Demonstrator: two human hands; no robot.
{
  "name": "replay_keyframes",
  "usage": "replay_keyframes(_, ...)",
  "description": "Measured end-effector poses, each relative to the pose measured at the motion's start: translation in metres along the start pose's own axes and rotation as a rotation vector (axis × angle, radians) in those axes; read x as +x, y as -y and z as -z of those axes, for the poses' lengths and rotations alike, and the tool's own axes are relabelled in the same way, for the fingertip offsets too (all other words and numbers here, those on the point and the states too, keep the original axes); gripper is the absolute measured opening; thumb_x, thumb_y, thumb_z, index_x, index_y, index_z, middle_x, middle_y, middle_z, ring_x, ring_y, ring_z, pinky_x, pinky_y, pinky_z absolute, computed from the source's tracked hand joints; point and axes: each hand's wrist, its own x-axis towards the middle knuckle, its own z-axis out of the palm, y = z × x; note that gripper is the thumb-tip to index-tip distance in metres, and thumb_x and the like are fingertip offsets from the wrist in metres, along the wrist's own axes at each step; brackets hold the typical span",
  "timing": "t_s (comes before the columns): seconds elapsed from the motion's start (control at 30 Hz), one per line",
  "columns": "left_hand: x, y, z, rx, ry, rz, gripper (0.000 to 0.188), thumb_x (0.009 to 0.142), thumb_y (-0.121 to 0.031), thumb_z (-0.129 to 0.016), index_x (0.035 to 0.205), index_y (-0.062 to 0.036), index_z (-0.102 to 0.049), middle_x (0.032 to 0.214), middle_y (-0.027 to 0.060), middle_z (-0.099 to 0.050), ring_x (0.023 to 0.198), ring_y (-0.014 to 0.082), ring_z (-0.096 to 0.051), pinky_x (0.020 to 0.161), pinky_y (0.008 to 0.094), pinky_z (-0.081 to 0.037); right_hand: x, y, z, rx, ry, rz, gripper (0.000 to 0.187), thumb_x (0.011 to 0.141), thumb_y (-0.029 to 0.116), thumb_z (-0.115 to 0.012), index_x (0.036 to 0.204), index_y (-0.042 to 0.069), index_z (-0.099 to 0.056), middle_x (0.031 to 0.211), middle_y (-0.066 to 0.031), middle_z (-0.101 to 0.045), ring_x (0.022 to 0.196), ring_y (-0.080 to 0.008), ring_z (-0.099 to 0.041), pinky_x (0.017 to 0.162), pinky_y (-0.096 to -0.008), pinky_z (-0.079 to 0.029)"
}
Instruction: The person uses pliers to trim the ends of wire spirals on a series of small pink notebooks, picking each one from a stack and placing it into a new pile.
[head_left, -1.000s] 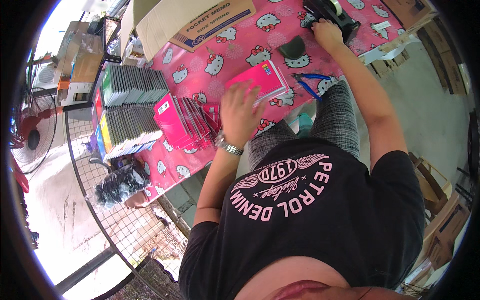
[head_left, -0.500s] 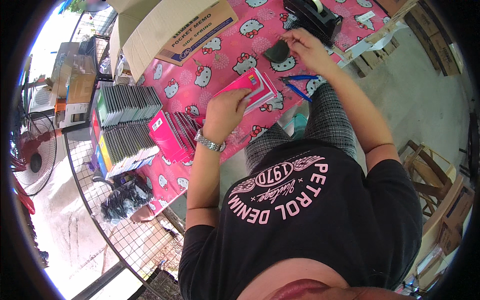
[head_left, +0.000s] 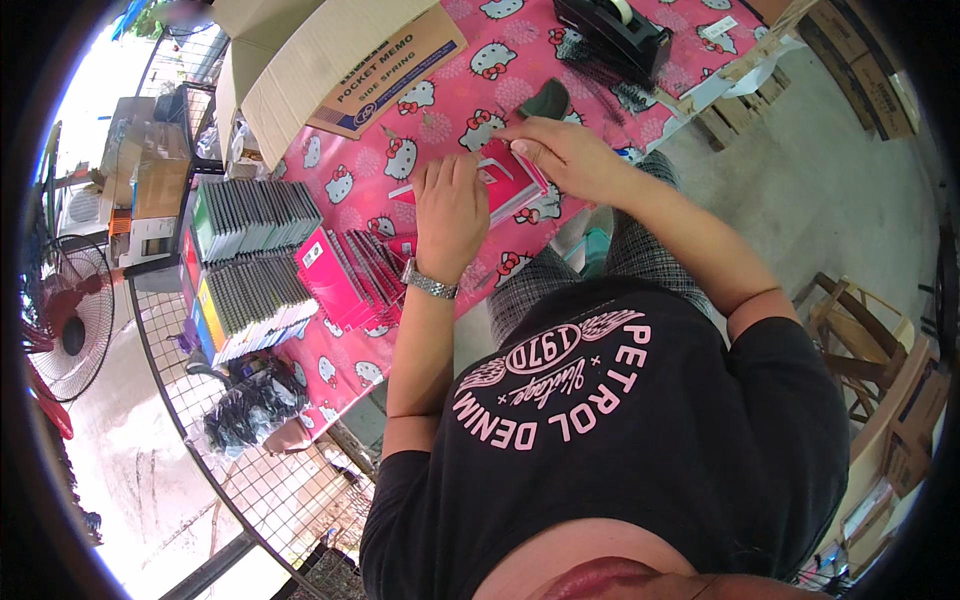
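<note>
A pink-covered notebook (head_left: 522, 190) lies on the table in front of me, white pages showing at its lower edge. My left hand (head_left: 452, 205) is closed over its left part, fingers curled. My right hand (head_left: 570, 155) reaches to its upper right edge with thumb and fingers pinched together; whatever sits between them is too small to make out. Just beyond that hand lies a dark green, rounded piece (head_left: 546, 104). The blue-handled pliers (head_left: 628, 154) are mostly covered by my right wrist. Left of my left wrist, several pink spiral notebooks (head_left: 335, 275) lean in a row.
Two rows of black-spiral notebooks (head_left: 258, 215) stand at the left. An open cardboard box (head_left: 395, 75) sits at the back, a black tape dispenser (head_left: 625, 45) at the far right, with black coils (head_left: 595, 80) beside it. A plastic bag with black contents (head_left: 255, 405) lies near the table's left corner.
My right hand has come from the dark green piece down and left to the notebook's edge. My left hand has shifted slightly right, its fingers now curled over the notebook.
</note>
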Motion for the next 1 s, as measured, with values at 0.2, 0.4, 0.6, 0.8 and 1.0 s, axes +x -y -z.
replay_keyframes(0.2,0.002,-0.001,0.000,-0.036,-0.020,-0.042,0.022,0.088,-0.010,-0.058,0.109,-0.0037,-0.056,0.101,0.0155,-0.060,0.099,0.0358,-0.054,0.096,0.0477,-0.037,0.013,-0.006,0.006,0.059,-0.028,0.180,0.022,0.089,0.011,-0.064,0.109,0.008,-0.071,0.099,-0.0114,-0.065,0.090,-0.0281,-0.064,0.080,-0.0368,-0.050)
replay_keyframes(0.4,-0.001,0.007,-0.003,-0.059,-0.035,-0.034,0.022,0.090,-0.011,-0.060,0.110,-0.0028,-0.057,0.103,0.0151,-0.061,0.101,0.0347,-0.054,0.095,0.0459,-0.037,0.015,-0.004,0.006,0.024,0.100,0.177,0.022,0.090,0.011,-0.063,0.111,0.009,-0.071,0.095,-0.0111,-0.062,0.086,-0.0257,-0.062,0.076,-0.0361,-0.049)
replay_keyframes(0.6,-0.003,-0.001,-0.004,-0.078,-0.080,-0.002,0.024,0.088,-0.011,-0.062,0.110,-0.0030,-0.057,0.102,0.0150,-0.061,0.101,0.0343,-0.055,0.095,0.0462,-0.037,0.016,0.010,0.004,0.223,0.152,-0.184,0.026,0.093,0.011,-0.059,0.117,0.004,-0.061,0.074,-0.0079,-0.058,0.072,-0.0236,-0.060,0.069,-0.0339,-0.049)
replay_keyframes(0.8,-0.003,-0.009,0.001,0.035,-0.028,-0.053,0.027,0.085,-0.012,-0.063,0.110,-0.0052,-0.055,0.102,0.0134,-0.061,0.100,0.0336,-0.055,0.096,0.0476,-0.038,0.004,0.024,0.000,-0.100,0.119,-0.007,0.026,0.092,0.022,-0.061,0.110,0.006,-0.051,0.083,-0.0137,-0.065,0.079,-0.0367,-0.065,0.069,-0.0450,-0.050)
replay_keyframes(1.0,-0.007,-0.006,0.003,-0.021,-0.026,-0.032,0.023,0.086,-0.017,-0.064,0.105,-0.0076,-0.057,0.101,0.0128,-0.062,0.100,0.0328,-0.057,0.101,0.0481,-0.038,0.009,0.038,0.002,-0.052,0.164,-0.021,0.022,0.091,0.016,-0.061,0.107,0.005,-0.052,0.091,-0.0156,-0.066,0.085,-0.0383,-0.064,0.075,-0.0438,-0.052)
